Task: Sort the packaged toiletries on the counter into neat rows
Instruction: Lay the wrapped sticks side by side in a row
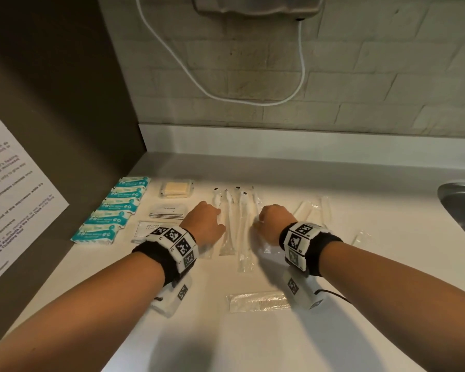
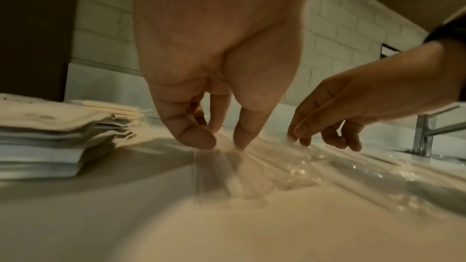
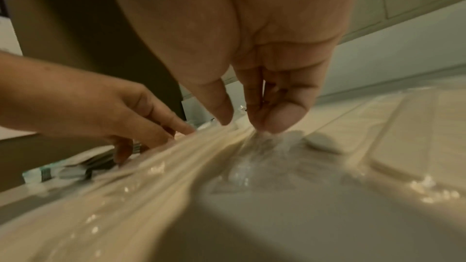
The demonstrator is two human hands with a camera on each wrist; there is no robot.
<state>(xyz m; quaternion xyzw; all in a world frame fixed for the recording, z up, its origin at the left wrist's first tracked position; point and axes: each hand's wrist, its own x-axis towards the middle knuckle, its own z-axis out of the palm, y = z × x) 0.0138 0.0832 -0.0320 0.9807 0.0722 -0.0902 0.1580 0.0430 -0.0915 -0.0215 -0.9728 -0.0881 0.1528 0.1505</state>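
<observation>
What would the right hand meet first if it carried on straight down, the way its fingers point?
The right hand would likely meet the clear-wrapped toothbrush packets directly beneath its fingers, apparently already touching.

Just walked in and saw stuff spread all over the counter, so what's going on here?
A person is sorting packaged toiletries on the counter. Teal packets already sit in a line at the left beside small stacks of sachets. The left hand and the right hand each press fingertips on the clear-wrapped toothbrushes in the middle, lining them up. A wrapped comb lies apart, nearer the person.
</observation>
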